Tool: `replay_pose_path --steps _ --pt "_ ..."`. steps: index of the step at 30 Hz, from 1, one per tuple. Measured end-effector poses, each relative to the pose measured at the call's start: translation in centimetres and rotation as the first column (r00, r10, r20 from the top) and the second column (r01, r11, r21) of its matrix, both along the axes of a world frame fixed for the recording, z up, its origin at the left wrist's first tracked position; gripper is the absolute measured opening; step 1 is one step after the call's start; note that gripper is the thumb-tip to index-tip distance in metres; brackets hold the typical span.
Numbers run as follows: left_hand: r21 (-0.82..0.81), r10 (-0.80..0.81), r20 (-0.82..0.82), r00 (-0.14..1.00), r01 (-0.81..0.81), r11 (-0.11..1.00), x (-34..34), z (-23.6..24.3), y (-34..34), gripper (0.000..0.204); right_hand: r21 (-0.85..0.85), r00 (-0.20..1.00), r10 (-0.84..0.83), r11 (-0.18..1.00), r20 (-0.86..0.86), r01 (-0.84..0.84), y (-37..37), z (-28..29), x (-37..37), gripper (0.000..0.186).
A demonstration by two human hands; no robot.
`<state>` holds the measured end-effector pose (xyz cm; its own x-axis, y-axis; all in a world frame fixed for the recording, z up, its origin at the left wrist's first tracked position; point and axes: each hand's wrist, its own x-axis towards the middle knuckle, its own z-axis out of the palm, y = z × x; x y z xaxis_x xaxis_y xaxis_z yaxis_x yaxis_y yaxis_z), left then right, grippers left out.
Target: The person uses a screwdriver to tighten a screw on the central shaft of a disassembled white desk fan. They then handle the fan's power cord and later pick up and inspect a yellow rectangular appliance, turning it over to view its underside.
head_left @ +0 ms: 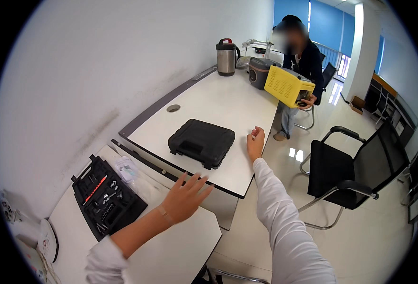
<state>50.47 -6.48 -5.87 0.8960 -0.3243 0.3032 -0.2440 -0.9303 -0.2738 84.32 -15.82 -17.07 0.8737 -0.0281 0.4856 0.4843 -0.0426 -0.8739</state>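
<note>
A closed black plastic case (pixel 203 142) lies flat on the white far table, its handle toward me. My left hand (pixel 184 198) hovers near the case's front side, over the near table's edge, fingers spread and nothing in them. To the right of the case, by the table's right edge, is my right hand (pixel 255 143); its fingers are loosely bent and I see nothing in them. Left of my left forearm, on the near table, an opened black tool case (pixel 106 198) shows sockets, bits and a red bar in its moulded slots. Neither hand touches a case.
A steel jug (pixel 226 57) and a dark grey box-shaped device (pixel 260 73) stand at the table's far end. A seated person (pixel 308 59) there holds a yellow box-shaped device (pixel 288 86). A black mesh chair (pixel 346 165) is on the right. Clear plastic wrapping (pixel 132 173) lies beside the tool case.
</note>
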Motion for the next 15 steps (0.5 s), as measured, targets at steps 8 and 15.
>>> replay_pose_path --steps 8,15 --pt "-0.022 0.124 0.227 0.966 -0.122 0.992 12.2 -3.5 0.3 0.047 -0.027 0.998 -0.060 0.998 -0.022 0.060 -0.4 1.6 -0.7 0.014" --pt "0.097 0.297 0.155 0.942 -0.314 0.944 14.0 -4.4 0.5 0.055 0.055 0.999 -0.047 0.997 -0.018 0.048 -0.3 1.0 -0.7 0.014"
